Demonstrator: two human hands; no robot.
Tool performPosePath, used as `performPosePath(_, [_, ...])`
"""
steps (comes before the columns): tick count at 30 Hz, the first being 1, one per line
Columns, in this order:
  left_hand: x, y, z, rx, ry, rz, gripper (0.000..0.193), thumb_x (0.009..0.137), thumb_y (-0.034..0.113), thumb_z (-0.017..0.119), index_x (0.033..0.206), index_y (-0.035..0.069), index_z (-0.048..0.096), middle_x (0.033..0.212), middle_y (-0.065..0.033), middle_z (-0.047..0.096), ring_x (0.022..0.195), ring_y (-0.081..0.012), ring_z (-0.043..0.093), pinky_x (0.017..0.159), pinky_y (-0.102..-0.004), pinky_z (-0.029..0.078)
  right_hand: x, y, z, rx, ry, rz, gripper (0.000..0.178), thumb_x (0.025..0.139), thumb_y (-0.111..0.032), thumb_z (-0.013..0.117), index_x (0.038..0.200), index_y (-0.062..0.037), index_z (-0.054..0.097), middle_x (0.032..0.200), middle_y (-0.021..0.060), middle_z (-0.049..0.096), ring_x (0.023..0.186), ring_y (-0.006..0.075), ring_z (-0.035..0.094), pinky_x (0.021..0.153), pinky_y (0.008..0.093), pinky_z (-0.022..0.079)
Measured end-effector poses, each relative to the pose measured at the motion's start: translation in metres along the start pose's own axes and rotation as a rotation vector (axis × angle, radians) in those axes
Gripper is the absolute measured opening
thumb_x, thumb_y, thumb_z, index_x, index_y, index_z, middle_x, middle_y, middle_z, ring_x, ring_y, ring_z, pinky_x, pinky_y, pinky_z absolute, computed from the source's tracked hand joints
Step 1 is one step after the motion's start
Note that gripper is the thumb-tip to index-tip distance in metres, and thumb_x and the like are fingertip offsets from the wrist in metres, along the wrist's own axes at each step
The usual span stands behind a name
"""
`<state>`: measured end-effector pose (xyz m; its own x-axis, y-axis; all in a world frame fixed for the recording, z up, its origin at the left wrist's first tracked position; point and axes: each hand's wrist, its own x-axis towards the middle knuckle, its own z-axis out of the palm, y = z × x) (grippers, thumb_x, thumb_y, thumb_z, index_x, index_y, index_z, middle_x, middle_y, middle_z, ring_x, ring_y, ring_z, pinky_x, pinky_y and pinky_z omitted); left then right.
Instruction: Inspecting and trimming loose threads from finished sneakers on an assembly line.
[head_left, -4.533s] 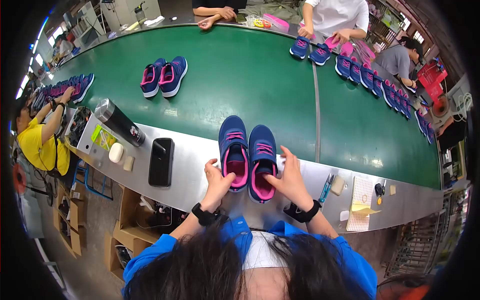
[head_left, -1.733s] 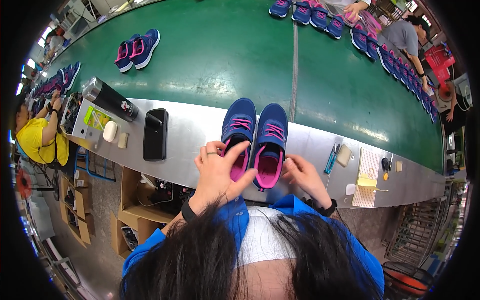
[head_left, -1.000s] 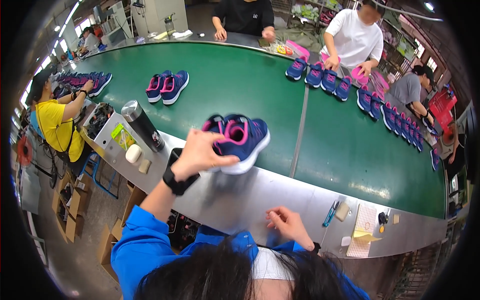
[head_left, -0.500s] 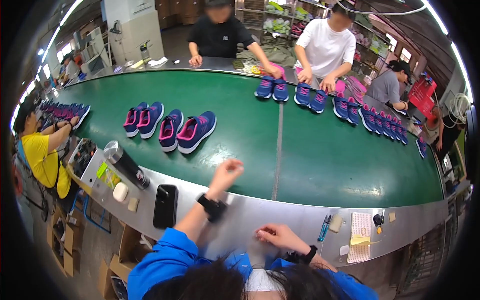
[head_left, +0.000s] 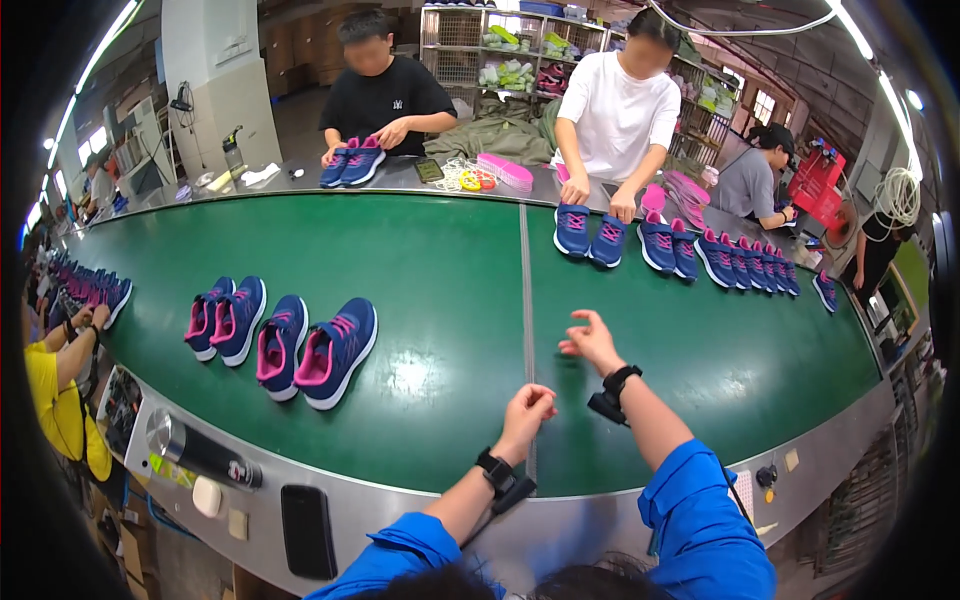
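Note:
My left hand (head_left: 526,418) hovers above the green conveyor belt (head_left: 440,240), close to its dark seam. Its fingers are curled together, and nothing shows in them. Farther out and to the right, my right hand (head_left: 592,342) reaches over the belt with fingers apart, holding nothing. Left of my hands, two pairs of navy sneakers with pink lining stand on the belt, a nearer sneaker (head_left: 345,350) and a farther sneaker (head_left: 240,320) among them. Across the belt, a person in white has both hands on a pair of sneakers (head_left: 590,235) at the far edge.
A person in black holds sneakers (head_left: 352,163) at the far side. More sneakers (head_left: 745,262) line the far right edge. On the near metal ledge lie a black flask (head_left: 200,450) and a phone (head_left: 307,530). Pink insoles (head_left: 505,172) lie opposite. Someone in yellow works at left.
Both my hands have moved forward and right over the belt; my right hand has opened. The view has shifted right. The person in black has lifted a pair of sneakers off the belt.

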<state>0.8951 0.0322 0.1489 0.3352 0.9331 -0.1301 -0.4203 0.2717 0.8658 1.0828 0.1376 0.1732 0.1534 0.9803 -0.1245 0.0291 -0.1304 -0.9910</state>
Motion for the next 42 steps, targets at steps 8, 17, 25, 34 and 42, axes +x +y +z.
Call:
performPosePath(8, [0.000,-0.014,0.014,0.246,0.034,0.051,0.010,0.091,0.013,0.060,0.094,0.003,0.060,0.080,-0.0002,0.059,0.068,-0.0069,0.057,0.062,-0.0213,0.048,0.149,0.006,-0.038,0.420,0.392,0.026,0.061,0.089,0.006,0.053,0.138,-0.0140,0.025,0.124,0.0206,0.042,0.091,0.0318,0.065,0.082,0.0398,0.059])
performPosePath(17, [0.003,-0.023,0.027,0.324,0.057,0.026,0.012,0.092,0.013,0.059,0.092,0.001,0.060,0.076,0.0006,0.059,0.066,-0.0042,0.055,0.060,-0.0202,0.048,0.242,0.019,0.000,0.655,0.544,-0.274,0.077,0.087,-0.003,0.064,0.138,-0.0288,0.012,0.122,0.0153,0.045,0.089,0.0296,0.060,0.078,0.0470,0.057])
performPosePath(25, [0.003,-0.021,0.032,0.487,0.139,0.112,0.012,0.090,0.017,0.058,0.092,0.005,0.058,0.069,-0.0001,0.056,0.063,-0.0076,0.052,0.061,-0.0249,0.045,0.263,0.020,-0.003,0.462,0.667,-0.209,0.087,0.072,-0.009,0.082,0.134,-0.0195,0.022,0.130,0.0127,0.038,0.107,0.0315,0.052,0.078,0.0489,0.057])
performPosePath(34, [0.002,-0.020,0.045,0.605,0.259,0.065,0.011,0.085,0.019,0.054,0.090,0.010,0.055,0.071,-0.0040,0.061,0.067,-0.0238,0.061,0.060,-0.0376,0.045,0.302,0.040,-0.012,0.426,0.724,-0.187,0.062,0.073,-0.007,0.080,0.118,-0.0116,0.039,0.118,0.0167,0.043,0.094,0.0273,0.058,0.071,0.0398,0.062])
performPosePath(42, [0.002,-0.008,0.048,0.633,0.309,0.029,0.011,0.086,0.023,0.056,0.089,0.013,0.056,0.070,-0.0021,0.061,0.068,-0.0241,0.062,0.059,-0.0393,0.045,0.291,0.030,0.001,0.419,0.689,-0.197,0.062,0.074,-0.006,0.079,0.119,-0.0124,0.037,0.118,0.0160,0.045,0.093,0.0275,0.059,0.072,0.0413,0.061])
